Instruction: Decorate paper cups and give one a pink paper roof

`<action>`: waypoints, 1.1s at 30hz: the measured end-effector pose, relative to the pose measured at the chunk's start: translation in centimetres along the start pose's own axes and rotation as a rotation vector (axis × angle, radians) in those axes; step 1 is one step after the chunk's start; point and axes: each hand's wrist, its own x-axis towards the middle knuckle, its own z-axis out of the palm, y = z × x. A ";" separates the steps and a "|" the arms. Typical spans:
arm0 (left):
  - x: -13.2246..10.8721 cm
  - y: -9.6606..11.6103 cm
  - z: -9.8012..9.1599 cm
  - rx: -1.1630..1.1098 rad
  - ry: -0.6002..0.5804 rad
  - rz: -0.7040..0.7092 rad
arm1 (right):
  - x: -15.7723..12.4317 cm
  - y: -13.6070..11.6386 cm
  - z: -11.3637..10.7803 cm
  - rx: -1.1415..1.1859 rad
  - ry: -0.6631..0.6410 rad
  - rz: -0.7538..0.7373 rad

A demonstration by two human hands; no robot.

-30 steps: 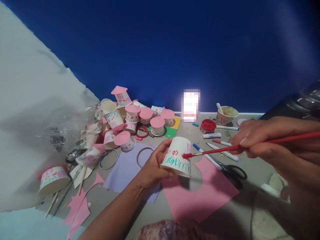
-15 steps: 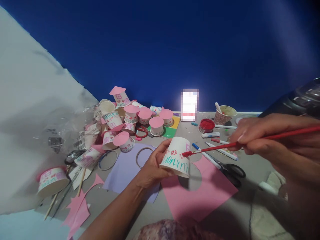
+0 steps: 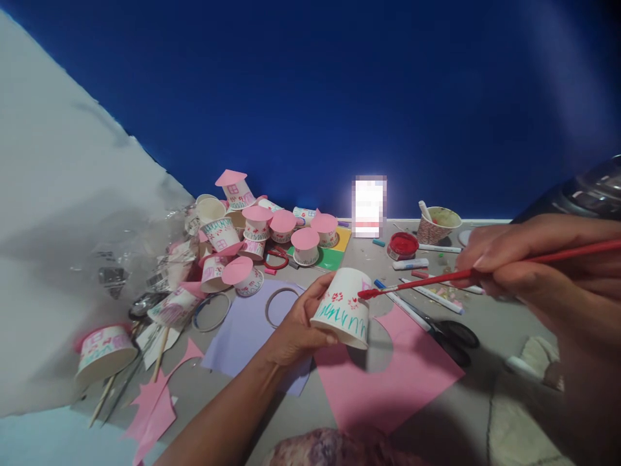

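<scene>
My left hand [image 3: 303, 315] is closed around a white paper cup [image 3: 343, 307], held tilted with its wide rim downward. Green zigzag strokes, red dabs and part of a purple window mark the cup's side. In my right hand [image 3: 524, 259] is a red-handled paintbrush [image 3: 439, 277], pinched between thumb and fingers. Its red-loaded bristles are at the cup's side, by the red dabs; whether they touch I cannot tell. Beneath the cup lies a pink sheet [image 3: 392, 404] with a round hole, overlapping a lilac sheet [image 3: 237, 336].
Decorated cups with pink paper tops [image 3: 305, 239] crowd the left and back. A pot of red paint [image 3: 402, 246], a patterned cup [image 3: 438, 225], several markers [image 3: 410, 264] and black-handled scissors [image 3: 458, 333] lie right. Tape rings [image 3: 212, 312] and pink scraps [image 3: 152, 408] are left.
The brush tip has shifted slightly right and up along the cup's side. My left hand still holds the cup in nearly the same place; the whole view has moved a little.
</scene>
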 end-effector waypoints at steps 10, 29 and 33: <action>-0.1 0.3 0.4 0.004 0.084 0.023 | 0.3 -0.1 0.9 0.120 0.082 0.117; -1.1 4.5 1.9 1.079 -0.003 0.343 | -1.0 2.5 4.9 -0.305 -0.609 -0.145; -0.8 3.7 2.3 1.227 0.020 0.377 | -0.5 2.5 4.2 -0.222 -0.648 -0.053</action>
